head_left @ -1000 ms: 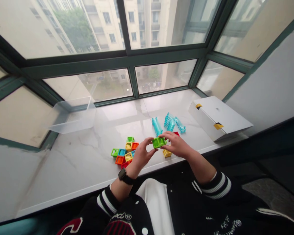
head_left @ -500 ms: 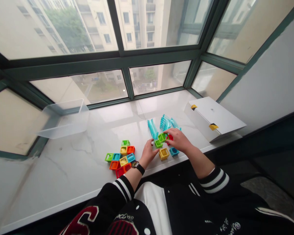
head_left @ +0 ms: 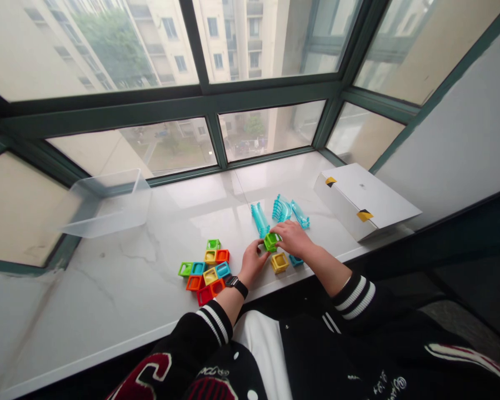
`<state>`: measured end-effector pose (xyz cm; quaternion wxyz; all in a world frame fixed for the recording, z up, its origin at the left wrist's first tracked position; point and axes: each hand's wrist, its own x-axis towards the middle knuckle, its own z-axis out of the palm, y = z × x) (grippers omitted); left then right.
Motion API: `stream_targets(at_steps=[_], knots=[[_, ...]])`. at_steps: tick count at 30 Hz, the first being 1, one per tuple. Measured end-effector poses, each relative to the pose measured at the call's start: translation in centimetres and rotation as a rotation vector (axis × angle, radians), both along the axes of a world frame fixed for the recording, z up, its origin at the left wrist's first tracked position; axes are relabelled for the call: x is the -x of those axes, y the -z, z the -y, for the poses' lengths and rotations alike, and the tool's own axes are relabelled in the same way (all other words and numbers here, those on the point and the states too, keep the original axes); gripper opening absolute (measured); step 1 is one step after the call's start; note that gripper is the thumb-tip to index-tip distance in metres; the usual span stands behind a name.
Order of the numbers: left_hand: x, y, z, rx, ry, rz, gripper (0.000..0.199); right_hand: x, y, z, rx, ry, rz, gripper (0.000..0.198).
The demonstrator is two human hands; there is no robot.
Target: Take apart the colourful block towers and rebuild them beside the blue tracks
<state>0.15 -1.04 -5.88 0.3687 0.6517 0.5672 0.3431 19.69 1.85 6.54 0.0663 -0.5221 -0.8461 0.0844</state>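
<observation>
Two green toy blocks [head_left: 270, 241] come together in front of me, the upper one over the lower; their exact seating is partly covered by fingers. My right hand [head_left: 295, 240] is closed on the upper green block from the right. Thumb and fingers of my left hand [head_left: 253, 262] close round the lower green block from the left. Just below them stands a yellow block [head_left: 279, 263], and a blue block [head_left: 295, 260] is partly hidden under my right hand. Behind the hands lie a straight turquoise track piece [head_left: 259, 220], a curved one [head_left: 281, 208] and another straight piece [head_left: 300, 214].
Left of my left hand lies a cluster of several coloured blocks [head_left: 204, 269]. A clear plastic bin [head_left: 108, 205] stands at the far left on the white marble sill [head_left: 150, 300]. A white box [head_left: 364, 203] with yellow-black tabs is at the right, below the windows.
My right hand has moved left and down, bringing its green block onto the lower one. The red block beside it is now hidden behind the hand. My left hand has barely moved.
</observation>
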Motion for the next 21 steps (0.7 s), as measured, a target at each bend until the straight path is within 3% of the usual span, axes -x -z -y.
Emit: stream_targets(at_steps=[9,21], knots=[[0.0,0.1,0.0,-0.002,-0.003,0.001,0.042,1.2,-0.1,-0.1,0.024,0.011,0.121,0.037],[-0.1,0.4,-0.1,-0.007,0.012,-0.003,0.043,1.3,0.4,-0.3,0.032,0.014,0.126,0.037]])
